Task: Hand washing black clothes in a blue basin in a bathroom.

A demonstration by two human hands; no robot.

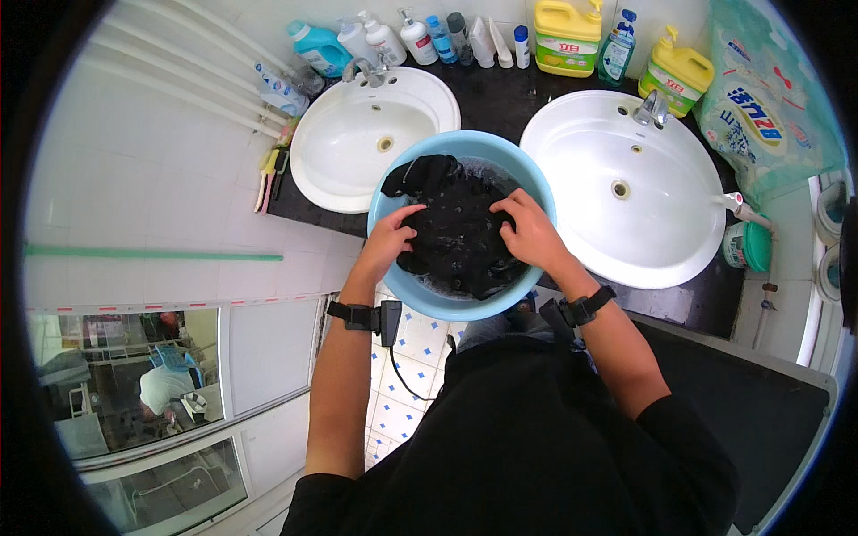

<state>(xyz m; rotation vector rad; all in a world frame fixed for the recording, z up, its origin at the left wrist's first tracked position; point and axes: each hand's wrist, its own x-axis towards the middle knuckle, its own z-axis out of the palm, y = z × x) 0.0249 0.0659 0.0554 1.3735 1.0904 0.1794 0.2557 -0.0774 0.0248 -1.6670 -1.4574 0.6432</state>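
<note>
A light blue plastic basin [462,309] of sudsy water stands before me, its rim overlapping both sinks. Soaked black cloth [462,234], seemingly a garment, lies bunched in it and partly rises above the water. On the cloth's left side, my left hand [389,242] holds it with index finger and thumb spread over the fabric. My right hand [533,233] grips the opposite side, fingers bent into the folds. Some fingertips of both hands are hidden by the cloth. Each wrist wears a black strap with a small device.
White sinks [322,181] [677,248] flank the basin on a dark counter [489,107]. Pump bottles [417,37], yellow detergent jugs [568,40] and a detergent bag [764,120] line the back. Toothbrushes [268,177] lie at left. Through a window, a person [164,388] bends over.
</note>
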